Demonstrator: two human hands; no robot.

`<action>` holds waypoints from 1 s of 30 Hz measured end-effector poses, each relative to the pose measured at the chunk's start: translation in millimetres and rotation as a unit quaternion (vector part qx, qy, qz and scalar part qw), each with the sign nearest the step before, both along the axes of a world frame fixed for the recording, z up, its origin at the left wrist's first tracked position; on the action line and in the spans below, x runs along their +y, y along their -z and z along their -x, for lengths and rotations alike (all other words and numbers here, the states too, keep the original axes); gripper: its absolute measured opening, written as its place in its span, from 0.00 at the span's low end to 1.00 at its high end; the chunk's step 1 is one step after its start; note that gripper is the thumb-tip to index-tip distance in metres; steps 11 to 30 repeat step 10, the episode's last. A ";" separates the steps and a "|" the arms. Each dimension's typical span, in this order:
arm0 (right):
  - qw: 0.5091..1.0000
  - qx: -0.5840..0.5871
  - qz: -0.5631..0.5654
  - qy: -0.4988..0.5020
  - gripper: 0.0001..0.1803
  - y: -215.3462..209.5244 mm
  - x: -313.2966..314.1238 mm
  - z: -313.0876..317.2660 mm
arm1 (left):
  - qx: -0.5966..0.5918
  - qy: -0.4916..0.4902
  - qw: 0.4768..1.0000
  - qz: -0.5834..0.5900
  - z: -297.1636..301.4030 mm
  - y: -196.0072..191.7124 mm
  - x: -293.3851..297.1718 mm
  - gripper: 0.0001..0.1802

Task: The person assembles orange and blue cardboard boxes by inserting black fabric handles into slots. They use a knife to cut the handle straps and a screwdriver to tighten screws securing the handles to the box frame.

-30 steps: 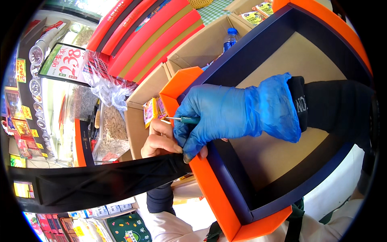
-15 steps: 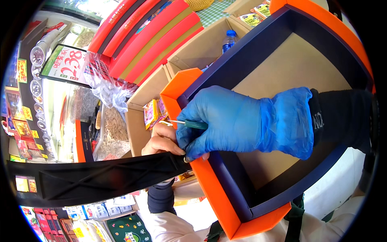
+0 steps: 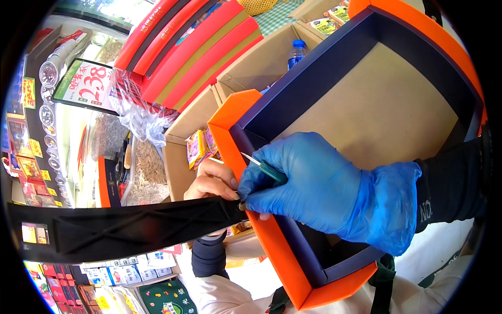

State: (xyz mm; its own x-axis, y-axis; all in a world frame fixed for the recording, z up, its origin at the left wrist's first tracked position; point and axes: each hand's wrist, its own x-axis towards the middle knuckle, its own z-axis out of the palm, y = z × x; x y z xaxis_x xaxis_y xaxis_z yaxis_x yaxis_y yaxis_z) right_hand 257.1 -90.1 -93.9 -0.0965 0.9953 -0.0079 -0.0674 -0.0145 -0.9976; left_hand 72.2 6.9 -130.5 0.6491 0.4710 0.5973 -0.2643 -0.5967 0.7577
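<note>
An orange box with dark blue inner walls (image 3: 324, 70) lies open in front of me, tilted. My right hand (image 3: 314, 183), in a blue disposable glove, is closed around a small green-handled tool (image 3: 273, 172) with a thin metal shaft, a screwdriver or awl. Its thumb and fingertips pinch at a small metal fastener (image 3: 241, 206) by the box's left edge. My bare left hand (image 3: 212, 180) is closed there too, gripping the end of a wide black strap (image 3: 141, 227) against the orange wall. Some of its fingers are hidden behind the box.
Red gift boxes (image 3: 193, 52) stand at the upper left beside a price sign (image 3: 83, 83). Behind the orange box are cardboard cartons (image 3: 251, 65), with a blue-capped bottle (image 3: 296, 52) and snack packets (image 3: 196, 149). Shelved goods line the left side.
My right hand has shifted down and slightly right, its wrist lower. The tool now slants up to the left instead of lying nearly level. My left hand and the box stay nearly put.
</note>
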 end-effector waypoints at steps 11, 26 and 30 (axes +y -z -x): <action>0.988 -0.102 -0.105 0.046 0.06 -15.8 -12.4 0.0 | -0.020 0.001 0.999 0.040 0.7 2.4 -1.9 0.08; 0.988 -0.102 -0.105 0.046 0.06 -15.8 -12.4 0.0 | -0.020 0.001 0.999 0.040 0.7 2.4 -1.9 0.08; 0.988 -0.102 -0.105 0.046 0.06 -15.8 -12.4 0.0 | -0.020 0.001 0.999 0.040 0.7 2.4 -1.9 0.08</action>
